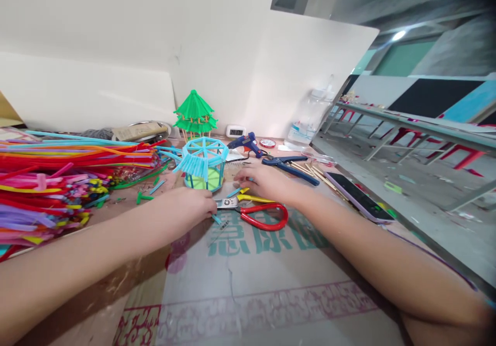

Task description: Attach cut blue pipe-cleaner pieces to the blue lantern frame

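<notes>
Two grips loosely curled, hold unclear | left hand [196, 204], right hand [267, 183] | scissors [245, 210], tips hidden

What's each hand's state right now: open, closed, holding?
Left hand: fingers curled by the scissors; can't tell if it's holding anything.
Right hand: fingers partly bent near the scissors' yellow handle; grip can't be told.
</notes>
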Tool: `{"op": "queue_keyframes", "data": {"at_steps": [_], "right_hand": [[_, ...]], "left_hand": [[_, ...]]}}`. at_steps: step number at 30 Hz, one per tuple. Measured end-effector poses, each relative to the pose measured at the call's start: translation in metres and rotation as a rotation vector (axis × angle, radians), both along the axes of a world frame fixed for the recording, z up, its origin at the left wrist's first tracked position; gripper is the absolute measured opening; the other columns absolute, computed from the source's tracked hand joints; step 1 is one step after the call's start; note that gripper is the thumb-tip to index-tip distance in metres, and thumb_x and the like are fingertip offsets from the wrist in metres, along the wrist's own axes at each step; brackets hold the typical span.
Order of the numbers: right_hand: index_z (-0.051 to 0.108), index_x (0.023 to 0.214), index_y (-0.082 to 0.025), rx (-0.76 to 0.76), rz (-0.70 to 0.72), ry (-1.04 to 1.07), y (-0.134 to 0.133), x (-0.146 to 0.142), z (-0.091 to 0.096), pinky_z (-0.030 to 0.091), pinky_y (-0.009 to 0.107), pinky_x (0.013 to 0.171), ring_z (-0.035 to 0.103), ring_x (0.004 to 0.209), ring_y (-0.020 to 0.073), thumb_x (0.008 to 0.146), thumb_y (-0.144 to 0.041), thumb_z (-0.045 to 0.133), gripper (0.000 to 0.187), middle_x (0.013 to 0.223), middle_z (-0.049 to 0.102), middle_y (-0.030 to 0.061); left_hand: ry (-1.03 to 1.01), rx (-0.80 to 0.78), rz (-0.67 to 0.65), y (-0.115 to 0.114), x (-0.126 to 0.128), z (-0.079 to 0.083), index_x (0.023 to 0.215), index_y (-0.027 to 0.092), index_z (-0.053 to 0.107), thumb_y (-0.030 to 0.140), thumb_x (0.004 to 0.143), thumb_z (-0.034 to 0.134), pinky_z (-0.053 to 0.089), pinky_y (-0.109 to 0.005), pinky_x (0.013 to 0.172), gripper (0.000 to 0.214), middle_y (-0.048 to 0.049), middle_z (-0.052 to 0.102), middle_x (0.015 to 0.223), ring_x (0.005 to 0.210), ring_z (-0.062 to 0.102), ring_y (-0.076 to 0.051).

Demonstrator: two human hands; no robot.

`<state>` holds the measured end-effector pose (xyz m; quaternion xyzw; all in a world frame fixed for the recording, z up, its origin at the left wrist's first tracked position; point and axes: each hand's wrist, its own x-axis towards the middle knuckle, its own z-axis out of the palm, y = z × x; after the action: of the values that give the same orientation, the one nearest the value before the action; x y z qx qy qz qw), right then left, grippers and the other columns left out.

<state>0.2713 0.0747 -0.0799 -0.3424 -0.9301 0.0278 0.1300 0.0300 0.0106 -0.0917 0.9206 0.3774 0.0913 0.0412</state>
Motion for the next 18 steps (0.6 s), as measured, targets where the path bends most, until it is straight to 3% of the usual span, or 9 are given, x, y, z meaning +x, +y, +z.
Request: {"op": "queue_keyframes", "data": {"at_steps": [3, 6, 12, 15, 18], "right_hand": [[0.071, 0.094, -0.017, -0.039, 0.003, -0.009, 0.001, -0.002, 0.002, 0.041, 0.028, 0.077, 0.061, 0.088, 0.0184, 0.086, -0.014, 0.057, 0.017, 0.096, 0.07, 0.007], [0.07, 0.089, -0.016, 0.008, 0.034, -0.055, 0.003, -0.007, 0.001, 0.041, 0.028, 0.076, 0.061, 0.088, 0.0182, 0.084, -0.01, 0.058, 0.015, 0.094, 0.069, 0.0063], [0.064, 0.089, -0.013, 0.291, 0.189, -0.297, -0.006, -0.016, 0.005, 0.039, 0.033, 0.082, 0.058, 0.091, 0.0221, 0.091, -0.013, 0.051, 0.013, 0.092, 0.065, 0.0098], [0.06, 0.099, -0.01, 0.343, 0.134, -0.307, -0.013, -0.016, 0.007, 0.04, 0.033, 0.079, 0.058, 0.09, 0.0218, 0.092, -0.009, 0.045, 0.017, 0.096, 0.065, 0.0127], [0.056, 0.106, -0.011, 0.279, -0.001, -0.216, -0.016, -0.011, 0.012, 0.04, 0.03, 0.068, 0.06, 0.079, 0.0197, 0.093, -0.011, 0.043, 0.019, 0.089, 0.066, 0.0097]], "left_hand": [[0.026, 0.024, 0.045, -0.006, 0.004, 0.005, 0.072, 0.02, 0.064, 0.018, 0.084, 0.048, 0.042, -0.026, 0.065, 0.02, -0.0033, 0.06, 0.072, 0.061, 0.054, -0.015], [-0.018, 0.035, 0.078, -0.019, 0.009, 0.022, 0.078, 0.021, 0.065, 0.019, 0.084, 0.045, 0.04, -0.027, 0.062, 0.021, -0.0033, 0.065, 0.079, 0.068, 0.057, -0.017], [-0.378, -0.296, 0.167, -0.028, 0.011, 0.054, 0.083, 0.02, 0.065, 0.032, 0.083, 0.053, 0.043, -0.022, 0.057, 0.017, 0.0025, 0.066, 0.07, 0.061, 0.059, -0.012], [-0.51, -0.41, 0.218, -0.021, 0.005, 0.056, 0.087, 0.019, 0.064, 0.037, 0.083, 0.056, 0.046, -0.022, 0.057, 0.02, 0.0011, 0.069, 0.075, 0.065, 0.062, -0.013], [-0.618, -0.496, 0.224, -0.015, 0.001, 0.056, 0.086, 0.018, 0.063, 0.037, 0.082, 0.059, 0.049, -0.024, 0.06, 0.021, -0.0006, 0.07, 0.077, 0.068, 0.064, -0.014]]}}
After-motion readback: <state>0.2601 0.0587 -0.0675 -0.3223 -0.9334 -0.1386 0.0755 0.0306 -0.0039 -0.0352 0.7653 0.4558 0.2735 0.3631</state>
